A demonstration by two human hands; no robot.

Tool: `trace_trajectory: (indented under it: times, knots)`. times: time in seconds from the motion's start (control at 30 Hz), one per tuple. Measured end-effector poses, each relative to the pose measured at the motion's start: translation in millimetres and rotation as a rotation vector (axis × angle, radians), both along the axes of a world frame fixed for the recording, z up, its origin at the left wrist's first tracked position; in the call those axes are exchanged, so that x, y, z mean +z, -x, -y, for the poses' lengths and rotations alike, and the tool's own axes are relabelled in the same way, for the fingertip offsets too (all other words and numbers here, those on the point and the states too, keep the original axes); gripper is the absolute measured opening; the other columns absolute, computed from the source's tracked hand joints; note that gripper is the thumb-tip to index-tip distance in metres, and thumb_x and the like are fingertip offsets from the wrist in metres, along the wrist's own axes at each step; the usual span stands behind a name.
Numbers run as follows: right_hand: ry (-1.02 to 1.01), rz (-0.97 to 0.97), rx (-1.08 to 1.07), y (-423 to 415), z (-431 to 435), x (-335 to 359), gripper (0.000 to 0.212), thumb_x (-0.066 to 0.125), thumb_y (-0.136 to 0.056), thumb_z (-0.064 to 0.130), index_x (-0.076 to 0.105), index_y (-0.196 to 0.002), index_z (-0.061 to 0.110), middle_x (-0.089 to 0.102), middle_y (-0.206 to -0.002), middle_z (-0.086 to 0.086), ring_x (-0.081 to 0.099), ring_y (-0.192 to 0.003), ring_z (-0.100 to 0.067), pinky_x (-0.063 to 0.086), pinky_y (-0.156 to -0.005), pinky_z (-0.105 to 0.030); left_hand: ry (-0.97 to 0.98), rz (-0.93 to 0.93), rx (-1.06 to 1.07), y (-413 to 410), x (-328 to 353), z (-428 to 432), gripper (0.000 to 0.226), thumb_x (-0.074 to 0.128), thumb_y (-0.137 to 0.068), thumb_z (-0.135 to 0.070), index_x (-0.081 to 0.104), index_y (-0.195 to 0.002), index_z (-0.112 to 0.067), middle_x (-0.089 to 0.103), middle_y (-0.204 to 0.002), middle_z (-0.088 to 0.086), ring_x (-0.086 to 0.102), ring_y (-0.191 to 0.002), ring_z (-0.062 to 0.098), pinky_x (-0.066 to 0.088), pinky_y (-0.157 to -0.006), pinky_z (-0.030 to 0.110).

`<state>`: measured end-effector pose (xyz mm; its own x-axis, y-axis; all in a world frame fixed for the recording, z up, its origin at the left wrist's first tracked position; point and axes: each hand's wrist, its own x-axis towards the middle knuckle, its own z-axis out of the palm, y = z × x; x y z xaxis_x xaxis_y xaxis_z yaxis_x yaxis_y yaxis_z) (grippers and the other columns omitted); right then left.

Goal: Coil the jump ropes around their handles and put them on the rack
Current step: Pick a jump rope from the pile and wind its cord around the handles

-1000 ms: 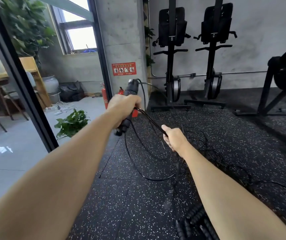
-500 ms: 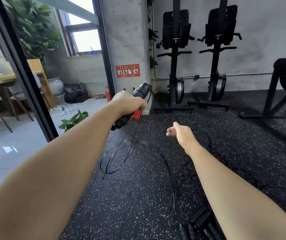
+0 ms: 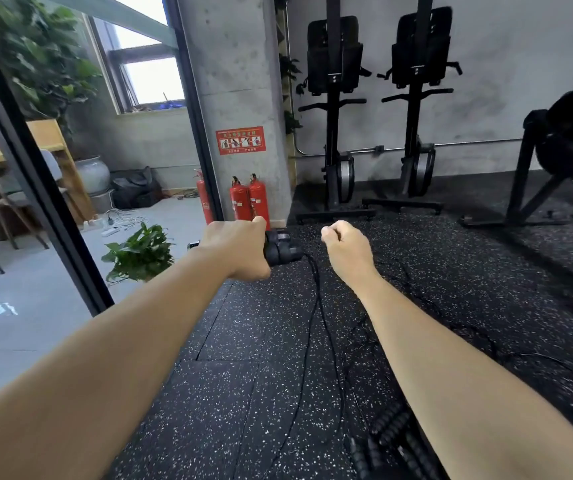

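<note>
Nearest, at the bottom right edge beside the right forearm, a cluster of ribbed black handles lies on the speckled rubber floor. Loose thin black cords sprawl over the floor around them and off to the right, crossing one another in a tangle.

Both bare arms reach forward over this floor. Farther out, the left grip, a bare hand seen from its back, is closed round the held handles of a jump rope. They are black and lie roughly level, with their thick ends sticking out to the right of the fist. They look like two handles held together, though the fist hides most of them. From those ends the rope drops in thin black strands down to the floor between the two arms.

Just right of the held handles and apart from them is the right grip. Its fingers are curled in a loose fist, and nothing shows inside it.

Beyond the hands, a leafy potted plant stands to the left on a grey floor. Two red fire extinguishers stand at the foot of a concrete pillar that bears a red sign. At the far right, two tall black upright machines stand against the grey wall.
</note>
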<state>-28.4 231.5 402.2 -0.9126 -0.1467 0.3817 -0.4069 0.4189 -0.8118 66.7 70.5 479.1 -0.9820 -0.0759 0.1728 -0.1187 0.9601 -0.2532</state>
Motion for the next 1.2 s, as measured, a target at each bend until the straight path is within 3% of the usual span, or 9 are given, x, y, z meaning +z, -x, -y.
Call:
trace_trajectory:
  times: [0.07, 0.13, 0.37, 0.43, 0.5, 0.67, 0.8, 1.03, 1.2]
  knots:
    - [0.017, 0.037, 0.058, -4.6, 2.7, 4.9, 0.030, 0.041, -0.100, 0.032, 0.063, -0.100, 0.012, 0.064, -0.093, 0.000, 0.057, -0.089, -0.019, 0.045, -0.080, -0.037, 0.023, -0.036, -0.037, -5.2, -9.3, -2.9, 0.043, 0.066, -0.077, -0.036, 0.039, -0.104, -0.017, 0.049, -0.078, -0.005, 0.056, -0.078, 0.025, 0.048, -0.067, 0.034]
    - [0.018, 0.085, 0.143, -10.9, 7.0, 9.0, 0.035, 0.041, -0.101, 0.033, 0.068, -0.094, 0.012, 0.067, -0.095, -0.001, 0.059, -0.091, -0.018, 0.044, -0.084, -0.035, -0.012, -0.067, -0.071, -9.9, -18.7, -6.0, 0.040, 0.066, -0.077, -0.032, 0.038, -0.102, -0.017, 0.049, -0.077, -0.006, 0.057, -0.077, 0.025, 0.052, -0.070, 0.036]
    - [-0.051, 0.194, 0.168, -29.1, 5.5, -5.8, 0.056, 0.043, -0.097, 0.043, 0.052, -0.051, 0.012, 0.059, -0.049, -0.005, 0.060, -0.055, -0.025, 0.052, -0.073, -0.042, -0.218, -0.149, -0.093, -25.4, -49.2, -14.2, 0.049, 0.068, -0.077, -0.033, 0.041, -0.116, -0.020, 0.057, -0.093, -0.004, 0.057, -0.083, 0.025, 0.043, -0.070, 0.035]
    - [-0.029, 0.141, 0.114, -33.7, 0.2, -8.2, 0.056, 0.048, -0.095, 0.042, 0.041, -0.046, 0.016, 0.047, -0.046, 0.000, 0.049, -0.049, -0.024, 0.053, -0.066, -0.046, -0.295, -0.153, -0.090, -29.9, -56.4, -16.7, 0.052, 0.068, -0.076, -0.034, 0.042, -0.119, -0.022, 0.057, -0.092, -0.006, 0.056, -0.081, 0.023, 0.045, -0.071, 0.034]
    - [-0.028, 0.041, 0.029, -41.1, -4.4, -5.4, 0.057, 0.052, -0.095, 0.038, 0.032, -0.046, 0.018, 0.036, -0.045, 0.003, 0.037, -0.047, -0.019, 0.039, -0.053, -0.037, -0.378, -0.152, -0.095, -33.3, -62.3, -21.4, 0.050, 0.068, -0.076, -0.034, 0.042, -0.118, -0.025, 0.056, -0.091, -0.009, 0.056, -0.080, 0.021, 0.044, -0.071, 0.033]
    - [-0.025, -0.134, -0.132, -54.2, -9.5, 5.2, 0.058, 0.051, -0.097, 0.035, 0.028, -0.046, 0.018, 0.031, -0.044, 0.004, 0.030, -0.045, -0.015, 0.021, -0.048, -0.031, -0.576, -0.112, -0.109, -39.8, -71.8, -39.2, 0.039, 0.064, -0.079, -0.028, 0.035, -0.106, -0.030, 0.050, -0.095, -0.012, 0.053, -0.082, 0.018, 0.036, -0.067, 0.032]
    - [-0.126, -0.227, -0.186, -59.9, -16.7, 11.8, 0.059, 0.051, -0.097, 0.034, 0.027, -0.046, 0.016, 0.030, -0.044, 0.003, 0.029, -0.045, -0.016, 0.020, -0.046, -0.033, -0.656, -0.098, -0.104, -46.9, -71.6, -49.2, 0.043, 0.066, -0.079, -0.032, 0.040, -0.113, -0.027, 0.051, -0.089, -0.013, 0.055, -0.081, 0.020, 0.039, -0.068, 0.032]
    - [-0.152, -0.277, -0.181, -65.6, -28.5, 16.8, 0.059, 0.054, -0.095, 0.029, 0.026, -0.043, 0.018, 0.027, -0.041, 0.004, 0.027, -0.042, -0.014, 0.020, -0.047, -0.031, -0.976, -0.013, -0.083, -58.0, -67.5, -62.9, 0.043, 0.063, -0.065, -0.051, 0.049, -0.093, -0.022, 0.059, -0.089, -0.006, 0.055, -0.078, 0.014, 0.038, -0.063, 0.033]
    - [-0.085, -0.248, -0.133, -71.4, -32.3, 23.2, 0.061, 0.056, -0.093, 0.025, 0.025, -0.042, 0.019, 0.023, -0.038, 0.006, 0.024, -0.042, -0.013, 0.023, -0.049, -0.031, -1.204, 0.053, -0.131, -57.9, -62.5, -57.1, 0.032, 0.075, -0.071, -0.037, 0.053, -0.088, -0.021, 0.059, -0.082, -0.004, 0.053, -0.072, 0.015, 0.041, -0.063, 0.032]
